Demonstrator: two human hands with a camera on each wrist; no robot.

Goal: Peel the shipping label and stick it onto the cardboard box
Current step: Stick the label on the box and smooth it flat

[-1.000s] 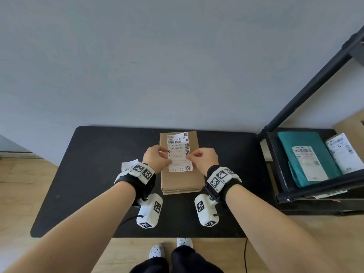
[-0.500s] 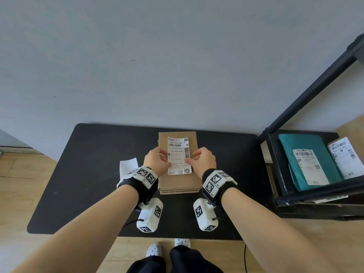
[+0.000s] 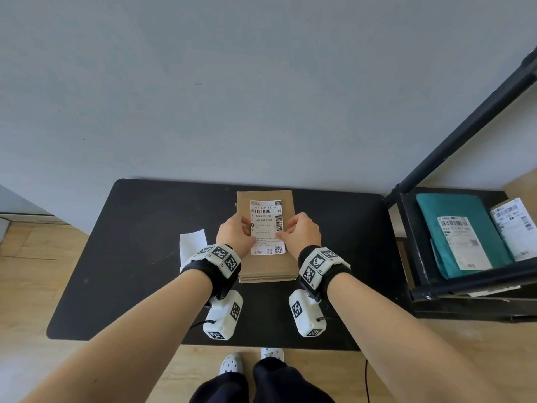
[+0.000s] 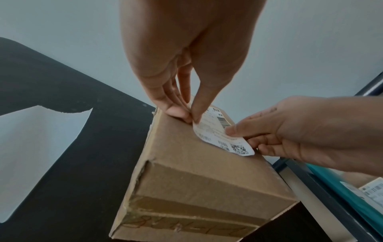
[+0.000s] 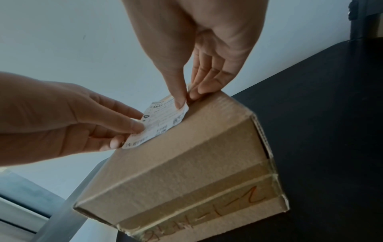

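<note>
A brown cardboard box (image 3: 266,266) lies flat in the middle of the black table (image 3: 139,251). A white shipping label (image 3: 266,225) with barcodes lies lengthwise over its top. My left hand (image 3: 236,235) pinches the label's left edge (image 4: 196,124) between thumb and fingers. My right hand (image 3: 302,232) pinches the right edge (image 5: 182,104) the same way. The label's near end (image 4: 238,147) curls slightly up off the box in the wrist views; its far end sits low on the cardboard.
A white backing sheet (image 3: 191,245) lies on the table left of the box. A black metal rack (image 3: 453,289) stands at the right, holding a teal mailer bag (image 3: 453,228) and a white parcel (image 3: 514,228), both labelled. A grey wall runs behind the table.
Both hands have lowered the label from above the box down onto its top, and it now lies squarer to the box.
</note>
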